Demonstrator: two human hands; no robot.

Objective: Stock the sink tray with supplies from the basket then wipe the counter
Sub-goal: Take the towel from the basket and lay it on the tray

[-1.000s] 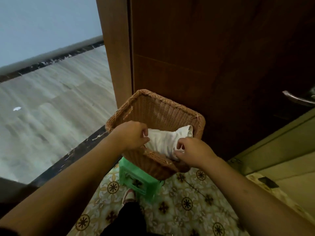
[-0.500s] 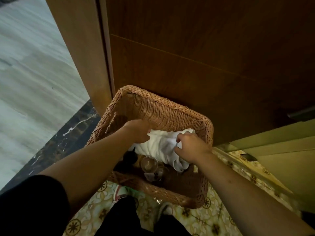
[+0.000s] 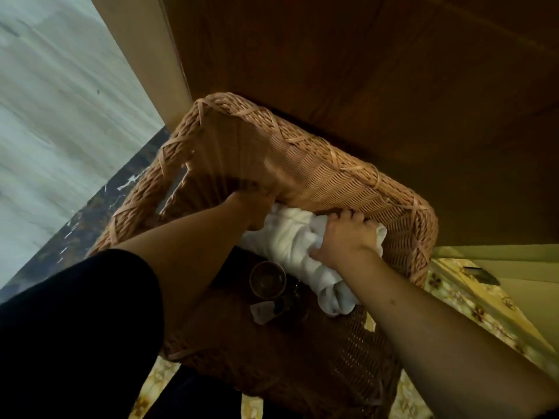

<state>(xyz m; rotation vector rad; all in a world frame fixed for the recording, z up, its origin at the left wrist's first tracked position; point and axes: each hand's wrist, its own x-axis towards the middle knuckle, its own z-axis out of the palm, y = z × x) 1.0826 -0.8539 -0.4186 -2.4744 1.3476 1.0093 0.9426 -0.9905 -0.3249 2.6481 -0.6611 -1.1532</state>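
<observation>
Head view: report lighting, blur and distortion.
Head view: dim, warm light; the basket floor is in deep shadow, so the glass reads dark. The left hand is motion-smeared; the right hand and cloth are sharper. Wide-angle bending at the edges.

Tan woven basket [image 3: 305, 164], white cloth [image 3: 290, 237], black sleeve [image 3: 75, 322], yellow floral-patterned floor tiles [image 3: 472, 300].

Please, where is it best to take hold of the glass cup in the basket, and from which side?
Probably by its round rim, from straight above. The glass cup seems to stand mouth-up on the floor of the basket, near the white cloth that both hands hold. Small items crowd its near side, so a sideways approach looks awkward.
</observation>
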